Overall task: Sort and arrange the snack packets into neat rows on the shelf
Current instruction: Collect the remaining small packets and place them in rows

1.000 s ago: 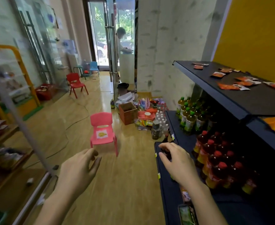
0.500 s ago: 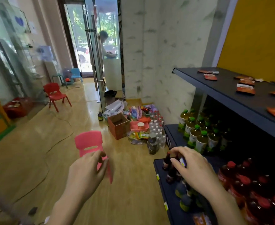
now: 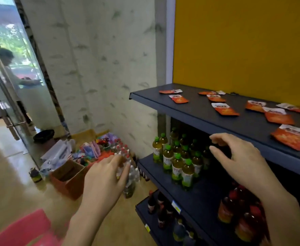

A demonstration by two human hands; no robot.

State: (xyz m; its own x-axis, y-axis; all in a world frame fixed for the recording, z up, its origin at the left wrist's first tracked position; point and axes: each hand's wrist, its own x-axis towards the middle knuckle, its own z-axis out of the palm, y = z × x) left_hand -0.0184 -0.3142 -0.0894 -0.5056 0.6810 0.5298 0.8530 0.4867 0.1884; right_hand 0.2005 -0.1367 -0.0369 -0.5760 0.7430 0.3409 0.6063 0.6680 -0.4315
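Orange snack packets (image 3: 289, 137) on shelf (image 3: 198, 111), apart from fingers (image 3: 217, 151) of right hand (image 3: 243, 165)

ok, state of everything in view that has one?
left hand: open, empty
right hand: loosely curled, empty
snack packets: flat, scattered on top shelf, no rows yet
green-cap bottles: upright, capped
red-cap bottles: upright, capped
cardboard box: open, on floor

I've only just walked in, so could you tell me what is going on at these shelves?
A person faces a dark blue metal shelf unit with both hands raised and empty. The right hand hovers just below the top shelf's front edge; the left hand hangs lower, off the shelves. The flat orange-and-white snack packets lie scattered on top, not yet in rows.
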